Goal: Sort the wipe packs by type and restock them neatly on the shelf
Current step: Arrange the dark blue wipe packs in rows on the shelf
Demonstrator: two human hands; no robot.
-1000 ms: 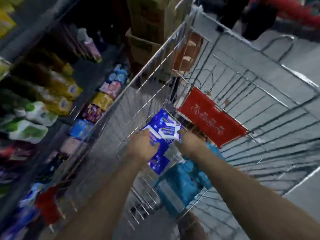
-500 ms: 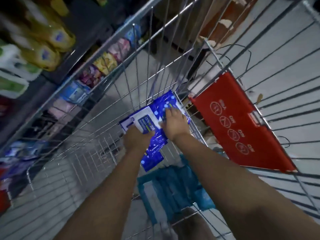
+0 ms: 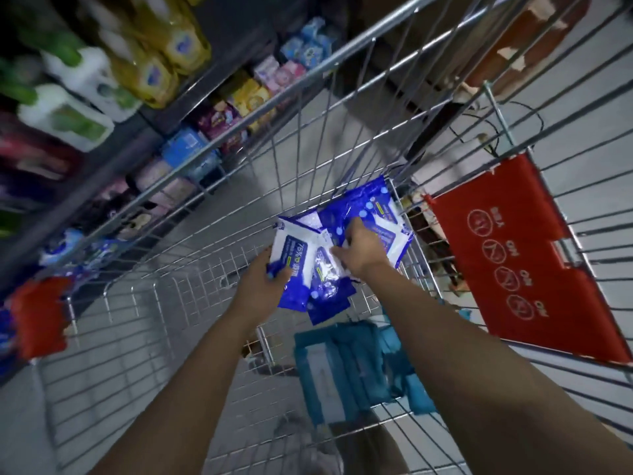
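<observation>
Since half a second ago the blue wipe packs have fanned out wider between the two hands, and my view has swung nearer the shelf; the left hand curls its fingers round the lower edge of a white-fronted pack at centre frame; the right hand lies on the bundle just right of it, fingers bent, though I cannot tell whether it pinches or only presses; the bundle sits low inside the wire cart; teal packs lie below centre; a red flap hangs at right; the shelf crosses the upper left, stocked with packs.
</observation>
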